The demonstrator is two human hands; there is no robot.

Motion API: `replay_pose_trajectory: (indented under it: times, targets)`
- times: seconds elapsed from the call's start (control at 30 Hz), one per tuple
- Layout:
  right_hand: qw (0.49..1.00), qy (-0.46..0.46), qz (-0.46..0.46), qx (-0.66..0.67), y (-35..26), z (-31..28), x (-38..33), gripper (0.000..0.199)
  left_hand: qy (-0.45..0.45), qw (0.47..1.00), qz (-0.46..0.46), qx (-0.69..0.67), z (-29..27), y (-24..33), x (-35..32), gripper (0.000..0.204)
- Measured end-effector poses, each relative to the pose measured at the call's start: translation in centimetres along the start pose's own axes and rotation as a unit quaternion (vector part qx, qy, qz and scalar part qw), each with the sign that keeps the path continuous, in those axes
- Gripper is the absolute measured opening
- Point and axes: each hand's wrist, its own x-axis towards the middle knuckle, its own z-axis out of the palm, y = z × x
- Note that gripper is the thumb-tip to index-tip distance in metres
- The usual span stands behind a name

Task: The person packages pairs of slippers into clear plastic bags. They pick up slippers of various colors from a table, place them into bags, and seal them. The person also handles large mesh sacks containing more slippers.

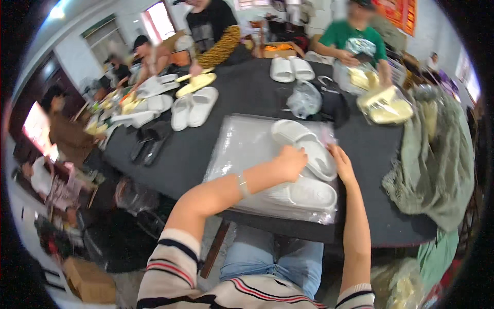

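Observation:
On a stack of clear plastic bags (pixel 234 147) in front of me lies a pair of white slide sandals. The upper slide sandal (pixel 321 159) is angled with its strap toward the far left; the lower slide sandal (pixel 314 194) lies crosswise, nearer to me. My left hand (pixel 292 162) is closed at the left edge of the upper slide, its fingers curled and their tips partly hidden. Along that slide's right side, my right hand (pixel 343 163) has its fingers stretched out, close to the bag's edge.
On the dark table (pixel 231 98) stand more white slides (pixel 194 108), black slides (pixel 150 144) and bagged yellow slides (pixel 386 105). A crumpled clear bag (pixel 303 100) lies beyond the stack. Grey-green cloth (pixel 432 159) drapes over the right edge. Other people work around the table.

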Motion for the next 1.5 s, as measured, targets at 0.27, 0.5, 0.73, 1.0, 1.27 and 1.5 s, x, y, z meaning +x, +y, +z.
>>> replay_pose_trajectory:
  times: [0.27, 0.5, 0.73, 1.0, 1.27, 1.5]
  targets:
    - [0.999, -0.023, 0.009, -0.02, -0.2, 1.6, 0.1, 0.061, -0.147, 0.975, -0.07, 0.15, 0.5, -2.8, 4.9, 0.024]
    - [0.99, -0.006, -0.006, -0.14, -0.9, 1.0, -0.9, 0.051, 0.044, 0.973, 0.007, 0.225, 0.3, -9.0, -6.8, 0.011]
    - [0.982, -0.002, -0.03, -0.187, -1.4, 1.6, -0.7, 0.05, 0.107, 0.946, -0.045, 0.302, 8.5, -23.4, -20.0, 0.02]
    - [0.976, 0.002, -0.076, -0.205, -0.8, 1.5, -0.8, 0.042, 0.348, 0.881, -0.306, -0.098, 13.5, -18.6, -25.5, 0.04]
    - [0.978, -0.009, -0.074, -0.194, -1.6, 1.8, -0.9, 0.038, 0.196, 0.836, -0.507, -0.079, 18.2, -15.2, -25.3, 0.069]
    - [0.98, -0.018, -0.048, -0.195, -1.9, 2.1, -0.9, 0.036, 0.207, 0.833, -0.513, -0.018, 19.8, -19.7, -30.2, 0.063]
